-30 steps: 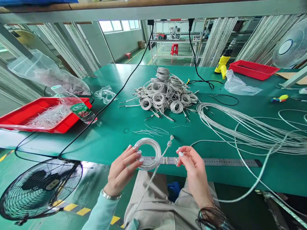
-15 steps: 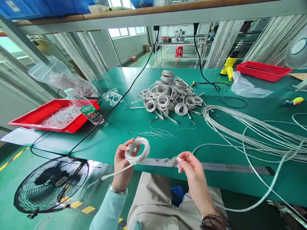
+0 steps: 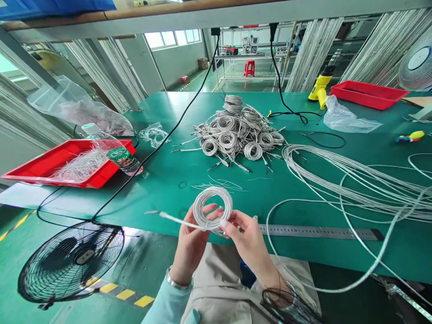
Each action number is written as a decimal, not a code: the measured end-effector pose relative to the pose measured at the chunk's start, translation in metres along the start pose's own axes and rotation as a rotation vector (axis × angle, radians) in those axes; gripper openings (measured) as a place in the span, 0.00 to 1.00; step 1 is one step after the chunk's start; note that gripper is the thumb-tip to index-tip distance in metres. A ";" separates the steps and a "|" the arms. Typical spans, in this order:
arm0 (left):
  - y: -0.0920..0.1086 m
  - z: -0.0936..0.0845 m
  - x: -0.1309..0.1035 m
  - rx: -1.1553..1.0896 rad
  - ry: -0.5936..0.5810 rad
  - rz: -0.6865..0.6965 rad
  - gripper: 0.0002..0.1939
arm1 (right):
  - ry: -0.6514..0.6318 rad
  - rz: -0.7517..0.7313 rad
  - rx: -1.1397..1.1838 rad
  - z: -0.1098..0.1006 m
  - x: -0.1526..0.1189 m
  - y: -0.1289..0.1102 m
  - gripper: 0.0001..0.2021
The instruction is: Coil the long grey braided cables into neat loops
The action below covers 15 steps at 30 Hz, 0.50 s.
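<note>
A coiled grey-white cable (image 3: 227, 202) is held up over the front edge of the green table. My left hand (image 3: 193, 240) grips its lower left side, fingers showing through the ring. One cable end (image 3: 173, 219) with a thin tip sticks out to the left. My right hand (image 3: 248, 234) is closed at the lower right of the coil, thumb and fingers pinched against it; whatever else sits in that pinch is hidden. Behind the coil lie thin white strands (image 3: 221, 184), and farther back a pile of similar coiled cables (image 3: 236, 130).
A steel ruler (image 3: 320, 231) lies along the front edge. Long loose cables (image 3: 337, 175) spread over the right side. At left are a red tray (image 3: 16, 174) of white strips and a plastic bottle (image 3: 121, 157). A yellow heat gun (image 3: 319, 92) stands behind; a black fan (image 3: 77, 261) is lower left.
My left hand has carried the coil to the right and turned it. My right hand has moved left from above the ruler and now meets the coil.
</note>
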State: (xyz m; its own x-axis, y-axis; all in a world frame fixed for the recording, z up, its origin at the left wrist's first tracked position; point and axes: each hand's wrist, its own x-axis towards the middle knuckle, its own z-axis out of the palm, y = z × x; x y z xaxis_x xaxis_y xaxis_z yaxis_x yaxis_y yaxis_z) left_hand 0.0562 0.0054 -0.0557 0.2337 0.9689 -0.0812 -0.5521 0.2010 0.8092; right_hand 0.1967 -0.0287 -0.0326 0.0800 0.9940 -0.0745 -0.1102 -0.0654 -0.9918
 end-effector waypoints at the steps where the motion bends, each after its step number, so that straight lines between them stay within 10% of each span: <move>1: -0.002 0.000 -0.005 -0.039 -0.056 -0.032 0.28 | 0.019 -0.023 -0.022 -0.001 -0.001 -0.001 0.12; 4: -0.002 0.007 -0.019 -0.110 -0.124 -0.052 0.23 | 0.087 -0.140 -0.222 -0.003 -0.008 -0.004 0.10; 8: 0.007 0.026 -0.026 0.036 0.128 -0.127 0.16 | 0.113 -0.390 -0.478 -0.001 -0.025 -0.010 0.07; 15: 0.029 0.039 -0.037 0.194 0.123 -0.221 0.14 | 0.071 -0.346 -0.192 -0.005 -0.049 -0.030 0.15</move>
State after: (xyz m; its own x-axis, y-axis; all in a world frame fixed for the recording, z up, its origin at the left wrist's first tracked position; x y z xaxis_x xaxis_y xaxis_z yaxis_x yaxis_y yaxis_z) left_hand 0.0628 -0.0298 -0.0065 0.2262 0.9172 -0.3279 -0.3327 0.3892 0.8590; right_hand 0.2011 -0.0758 0.0004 0.1486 0.9522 0.2669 0.1218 0.2502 -0.9605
